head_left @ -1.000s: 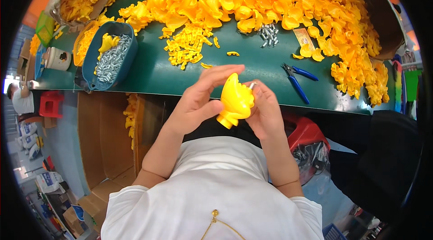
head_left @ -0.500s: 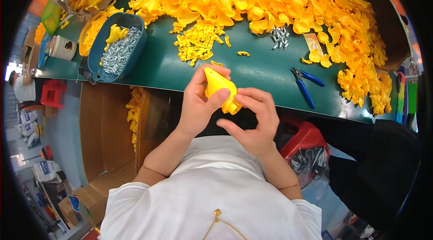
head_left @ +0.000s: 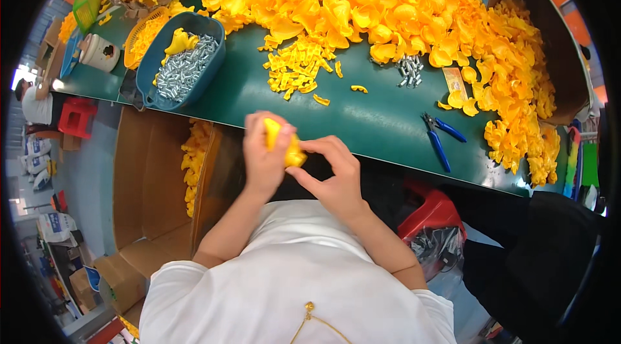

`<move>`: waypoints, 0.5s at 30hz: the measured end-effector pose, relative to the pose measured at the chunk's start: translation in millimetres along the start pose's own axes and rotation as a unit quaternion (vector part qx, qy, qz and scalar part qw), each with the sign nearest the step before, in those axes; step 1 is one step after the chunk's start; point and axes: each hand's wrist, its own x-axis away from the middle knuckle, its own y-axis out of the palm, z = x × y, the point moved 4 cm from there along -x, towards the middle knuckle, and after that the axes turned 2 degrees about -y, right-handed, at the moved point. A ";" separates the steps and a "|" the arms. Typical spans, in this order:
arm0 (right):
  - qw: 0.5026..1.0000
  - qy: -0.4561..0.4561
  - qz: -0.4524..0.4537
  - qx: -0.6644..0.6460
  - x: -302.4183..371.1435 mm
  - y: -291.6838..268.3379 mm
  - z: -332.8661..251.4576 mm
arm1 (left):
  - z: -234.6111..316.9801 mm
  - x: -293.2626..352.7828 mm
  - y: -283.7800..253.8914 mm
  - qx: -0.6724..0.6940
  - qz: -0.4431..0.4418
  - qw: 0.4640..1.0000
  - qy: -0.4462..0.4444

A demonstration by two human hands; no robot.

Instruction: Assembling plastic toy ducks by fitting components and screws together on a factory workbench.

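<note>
My left hand [head_left: 262,160] is wrapped round a hollow yellow plastic piece [head_left: 272,130], just in front of the table edge. Motion blurs that hand and the piece, so its details are unclear. My right hand [head_left: 339,179] has its thumb and forefinger at the lower end of the same piece, taking it from both sides. On the table beyond lie small yellow clips [head_left: 297,66] in a loose heap, with a few strays nearer to me.
A large pile of yellow plastic shells [head_left: 362,8] covers the far table. At left stands a blue basin [head_left: 215,63] of metal pins [head_left: 184,72]. More pins [head_left: 409,71] and blue-handled nippers [head_left: 438,147] lie to the right. Below the table, a cardboard box [head_left: 145,182] holds yellow parts.
Both hands have moved left and slightly nearer to me with the yellow piece. My right thumb has closed in on its lower end. The whole view has shifted slightly.
</note>
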 end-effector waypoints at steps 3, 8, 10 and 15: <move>0.995 -0.021 -0.007 0.100 -19.7 -24.5 9.5 | 14.7 -16.2 -71.5 -0.335 0.022 0.940 0.056; 0.949 -0.013 0.056 0.310 -57.4 -62.3 40.8 | 15.1 -0.4 -169.5 -0.648 0.022 0.760 -0.050; 0.946 0.038 0.016 0.321 -64.6 -58.7 50.6 | 20.5 -6.7 -169.9 -0.667 0.045 0.743 -0.038; 0.953 -0.015 -0.023 0.303 -60.4 -56.7 59.8 | 51.1 -45.7 -81.3 -0.328 -0.041 0.944 -0.010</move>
